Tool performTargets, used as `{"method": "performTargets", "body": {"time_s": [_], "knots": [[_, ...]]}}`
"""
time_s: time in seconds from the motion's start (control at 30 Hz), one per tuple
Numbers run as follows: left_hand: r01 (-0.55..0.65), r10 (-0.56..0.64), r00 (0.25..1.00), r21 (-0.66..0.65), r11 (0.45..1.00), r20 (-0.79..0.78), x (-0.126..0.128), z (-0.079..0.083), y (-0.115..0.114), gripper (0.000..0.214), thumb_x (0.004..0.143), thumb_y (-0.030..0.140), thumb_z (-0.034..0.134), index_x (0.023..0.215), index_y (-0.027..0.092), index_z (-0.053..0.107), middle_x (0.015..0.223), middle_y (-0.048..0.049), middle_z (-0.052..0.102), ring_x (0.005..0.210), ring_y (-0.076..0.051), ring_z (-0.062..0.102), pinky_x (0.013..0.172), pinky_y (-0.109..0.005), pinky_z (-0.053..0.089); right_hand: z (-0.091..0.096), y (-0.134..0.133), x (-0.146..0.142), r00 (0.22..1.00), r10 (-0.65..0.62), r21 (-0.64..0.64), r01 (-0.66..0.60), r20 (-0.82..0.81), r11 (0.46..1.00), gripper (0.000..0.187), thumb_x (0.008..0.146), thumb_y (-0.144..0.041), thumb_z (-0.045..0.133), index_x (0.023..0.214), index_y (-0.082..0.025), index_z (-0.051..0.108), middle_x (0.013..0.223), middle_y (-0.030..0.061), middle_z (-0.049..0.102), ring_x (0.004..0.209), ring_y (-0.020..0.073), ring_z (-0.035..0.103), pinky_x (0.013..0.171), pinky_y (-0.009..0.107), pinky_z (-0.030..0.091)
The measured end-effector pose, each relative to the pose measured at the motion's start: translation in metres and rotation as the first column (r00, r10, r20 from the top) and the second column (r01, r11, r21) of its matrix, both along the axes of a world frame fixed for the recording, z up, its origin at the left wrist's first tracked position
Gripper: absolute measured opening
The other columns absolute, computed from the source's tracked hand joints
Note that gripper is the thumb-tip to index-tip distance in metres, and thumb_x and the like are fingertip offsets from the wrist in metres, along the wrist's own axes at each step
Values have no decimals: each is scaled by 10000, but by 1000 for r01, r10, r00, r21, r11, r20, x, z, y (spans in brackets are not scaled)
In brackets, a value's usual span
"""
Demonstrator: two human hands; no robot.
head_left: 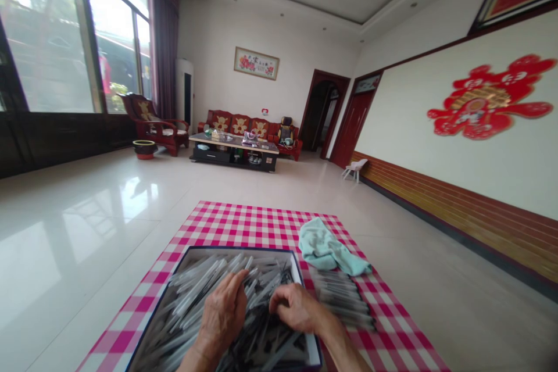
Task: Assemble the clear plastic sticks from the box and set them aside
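A shallow dark-edged box holds a loose heap of translucent plastic tubes and thin black pieces. My left hand is over the middle of the heap, fingers closed together, with the end of a pale tube showing at the fingertips. Curled in a pinch, my right hand is at the box's right side among the black pieces. What its fingertips hold is hidden and blurred. Outside the box, to the right, a row of filled tubes with dark ends lies side by side.
A pink-and-white checked tablecloth covers the table. A crumpled mint-green cloth lies just beyond the tube row. Farther off are a low coffee table, red wooden sofas, a planter and a small chair.
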State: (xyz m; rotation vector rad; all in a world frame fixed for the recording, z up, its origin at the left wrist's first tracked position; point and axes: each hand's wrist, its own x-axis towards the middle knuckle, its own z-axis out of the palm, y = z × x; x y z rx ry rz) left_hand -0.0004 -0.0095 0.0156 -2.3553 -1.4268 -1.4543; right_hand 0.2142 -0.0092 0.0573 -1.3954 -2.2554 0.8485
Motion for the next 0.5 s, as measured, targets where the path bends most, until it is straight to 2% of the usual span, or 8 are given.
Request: {"method": "performTargets", "body": {"time_s": [0.13, 0.27, 0.4, 0.5], "knots": [[-30, 30, 999, 6, 1000, 17, 1, 3, -1, 269, 908, 149, 390, 1113, 171, 562, 818, -32, 660, 708, -153, 663, 654, -252, 515, 0, -16, -9, 993, 115, 56, -117, 32, 992, 372, 630, -74, 504, 857, -210, 766, 850, 25, 750, 793, 162, 677, 700, 200, 467], [-29, 29, 999, 5, 1000, 21, 1, 1, -3, 246, 917, 175, 400, 1095, 175, 571, 788, -20, 656, 687, -150, 660, 643, -248, 506, -2, -26, -18, 976, 216, 54, -218, 35, 975, 401, 622, -66, 522, 886, -248, 762, 882, 15, 744, 825, 158, 670, 720, 190, 459], [-36, 33, 998, -57, 998, -44, -4, 10, -5, 247, 934, 230, 411, 1111, 193, 580, 829, -28, 675, 728, -161, 678, 633, -246, 496, -3, -25, -24, 993, 82, 143, -93, 81, 985, 294, 691, -95, 543, 862, -228, 742, 834, 15, 710, 779, 149, 648, 696, 199, 446], [-73, 21, 979, -254, 965, -202, -9, 31, -3, 230, 932, 240, 424, 1040, 248, 627, 805, -6, 679, 695, -167, 685, 578, -244, 464, -5, -19, -30, 997, 9, 227, -27, 83, 974, 240, 737, -92, 544, 858, -216, 710, 863, 11, 680, 804, 139, 630, 729, 200, 436]]}}
